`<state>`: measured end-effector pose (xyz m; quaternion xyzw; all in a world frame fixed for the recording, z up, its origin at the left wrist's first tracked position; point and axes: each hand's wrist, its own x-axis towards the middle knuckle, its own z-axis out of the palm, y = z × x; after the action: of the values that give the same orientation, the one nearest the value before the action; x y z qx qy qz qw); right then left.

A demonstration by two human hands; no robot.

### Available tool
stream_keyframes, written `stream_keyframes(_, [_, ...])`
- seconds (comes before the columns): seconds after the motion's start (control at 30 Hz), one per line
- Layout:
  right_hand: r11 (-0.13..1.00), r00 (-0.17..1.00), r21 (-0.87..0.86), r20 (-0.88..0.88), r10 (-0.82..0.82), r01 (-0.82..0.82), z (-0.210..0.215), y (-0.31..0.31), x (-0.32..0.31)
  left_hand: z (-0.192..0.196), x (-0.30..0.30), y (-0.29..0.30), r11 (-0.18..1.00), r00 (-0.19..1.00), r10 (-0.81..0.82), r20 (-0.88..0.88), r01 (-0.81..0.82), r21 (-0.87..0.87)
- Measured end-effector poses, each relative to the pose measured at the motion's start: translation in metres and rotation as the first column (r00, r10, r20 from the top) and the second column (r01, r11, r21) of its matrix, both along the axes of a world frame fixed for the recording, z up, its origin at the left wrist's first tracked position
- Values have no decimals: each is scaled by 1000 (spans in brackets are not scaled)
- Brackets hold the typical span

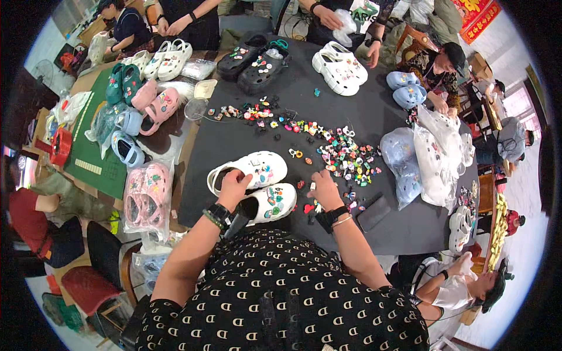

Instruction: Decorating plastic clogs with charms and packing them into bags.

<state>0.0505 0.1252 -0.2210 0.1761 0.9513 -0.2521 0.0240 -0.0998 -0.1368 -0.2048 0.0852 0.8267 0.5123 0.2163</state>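
Note:
Two white clogs with colourful shoe charms lie side by side in front of me, the far clog (270, 165) and the near clog (283, 199), toes to the right. My left hand (233, 188) is closed on the far clog's edge near its opening, its fingers partly inside. To the right of the clogs, my right hand (324, 190) is at the near end of a spread of loose shoe charms (345, 149). Its fingers are drawn together at the tips around something small and pale that I cannot make out. A red charm (308, 208) lies beside that hand.
A dark phone-like slab (373, 213) lies right of my right hand. Black clogs (263, 73) and white clogs (341, 67) stand at the far side. Bagged pink clogs (146, 196) are at left, bagged blue clogs (401, 164) at right. Several people work around the black table (234, 137).

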Motion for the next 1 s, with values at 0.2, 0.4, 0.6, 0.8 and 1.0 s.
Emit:
stream_keyframes(0.2, [925,944,-279,-278,178,-257,25,-35,-19,36,30,-4,987,757,-110,-644,8,-158])
stream_keyframes(0.4, [924,928,-153,-192,319,-350,27,-65,-28,41,39,-1,995,881,-57,469,12,99])
stream_keyframes(0.6, [954,962,-166,-156,223,-248,23,-69,-37,43,45,-3,989,820,-149,553,136,65])
stream_keyframes(0.8, [939,948,-205,-216,232,-276,13,-66,-45,3,45,12,902,611,-256,749,-128,412])
stream_keyframes(1.0, [939,945,-224,-255,203,-262,19,-65,-40,-10,39,19,956,596,-251,763,27,292])
